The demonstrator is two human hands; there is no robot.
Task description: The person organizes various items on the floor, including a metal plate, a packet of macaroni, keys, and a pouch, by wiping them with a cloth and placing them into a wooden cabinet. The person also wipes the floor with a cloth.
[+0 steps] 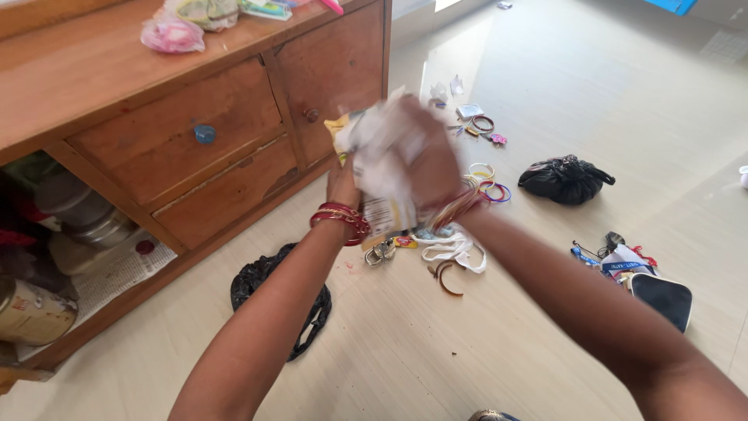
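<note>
- Both hands meet in mid-air above the floor (545, 78), clutching a crumpled bundle of white paper and packets (382, 168); it is blurred.
- The left hand (343, 183) grasps the bundle from beneath, fingers wrapped on its lower edge, red bangles (343, 220) at the wrist.
- The right hand (432, 160) presses over the bundle's far side, fingers clenched on it.
- Just below the fingers lie a white cloth strip (456, 249) and a metal clasp (379, 252) on the floor.
- Beyond the fingers loose bangles (487, 183) are scattered; to their right sits a tied black bag (562, 179).
- Left of the fingers stands a wooden cabinet (179, 140).
</note>
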